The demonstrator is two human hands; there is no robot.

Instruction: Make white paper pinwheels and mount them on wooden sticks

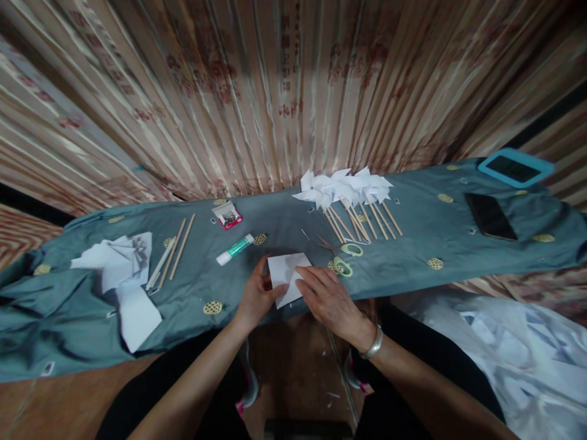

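Note:
A square white sheet of paper (287, 269) is held just over the near edge of the cloth-covered table. My left hand (259, 296) grips its left side, thumb on top and fingers partly hidden behind. My right hand (328, 299) is closed at the right side of the sheet, fingertips pressed on its face; the thumb is hidden. Right beside that hand lies a pair of scissors with pale green handles (343, 266), blades apart. A glue stick (236, 249) with a green label lies beyond my left hand.
White paper pinwheels (343, 188) on wooden sticks lie at the back. A red box of small metal pieces (227, 215) sits left of them. Loose sticks (182, 246) and white papers (137, 318) lie left. A black phone (490, 216) and blue-framed tablet (516, 168) lie right. Curtains (257, 91) hang behind.

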